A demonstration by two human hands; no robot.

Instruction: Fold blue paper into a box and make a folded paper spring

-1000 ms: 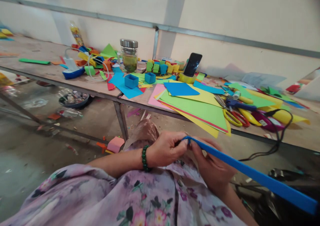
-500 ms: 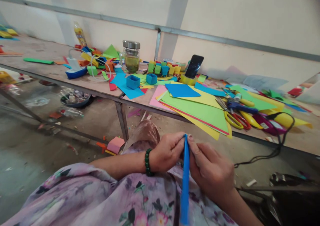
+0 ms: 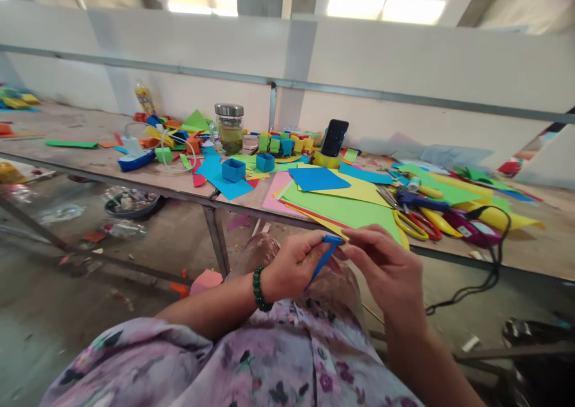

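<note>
A blue paper strip (image 3: 324, 253) is pinched at its top end between both my hands, just in front of the table edge above my lap. My left hand (image 3: 291, 264), with a green bead bracelet on the wrist, curls closed around the strip's left side. My right hand (image 3: 384, 268) grips the strip's top from the right with thumb and fingers pressed together. The rest of the strip runs down behind my left hand and is hidden.
The long table (image 3: 148, 170) carries coloured paper sheets (image 3: 345, 200), small blue paper boxes (image 3: 233, 169), a glass jar (image 3: 230, 129), a propped phone (image 3: 334, 137), scissors (image 3: 417, 222) and a black cable (image 3: 489, 257). Scraps and a bowl (image 3: 130, 200) lie on the floor underneath.
The long blue strip first stuck out to the right, then swung down over my lap, and now shows only as a short piece between my hands. The view has tilted upward.
</note>
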